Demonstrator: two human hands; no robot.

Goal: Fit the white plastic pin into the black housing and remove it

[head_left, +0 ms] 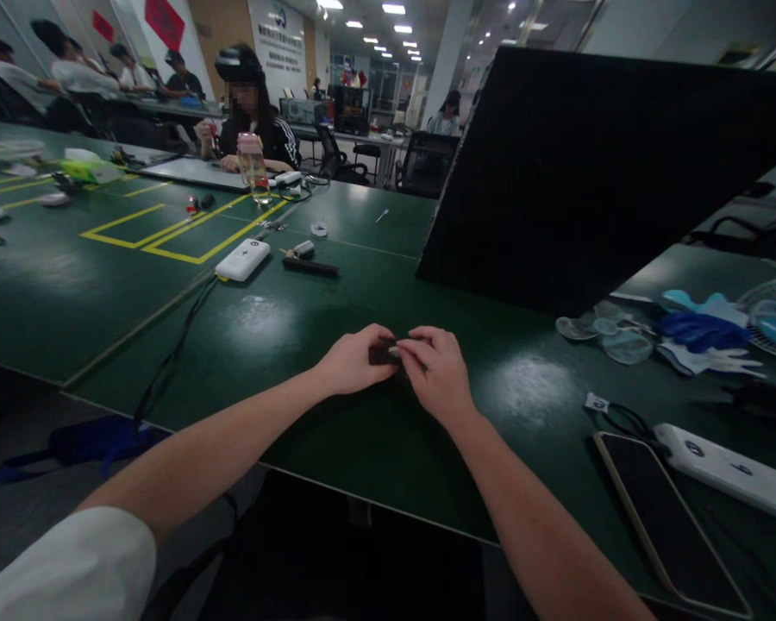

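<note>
My left hand (pixel 349 362) is closed around a small dark block-like object (pixel 378 352), just above the green table (pixel 362 440). Meeting it from the right, my right hand (pixel 441 373) pinches a small pale piece (pixel 394 352) against the block's side between thumb and fingers. The two hands nearly touch, and they hide much of both items, so their exact kind is unclear. Beyond them lie a black bar-shaped piece (pixel 310 267) and a small grey cylindrical item (pixel 303 250).
A large black panel (pixel 575 172) leans at the right. A phone (pixel 672 522), a white power bank (pixel 730 473) and gloves (pixel 704 332) lie there too. Left are another power bank (pixel 244 260) and a bottle (pixel 253 170). A person (pixel 249 112) sits opposite.
</note>
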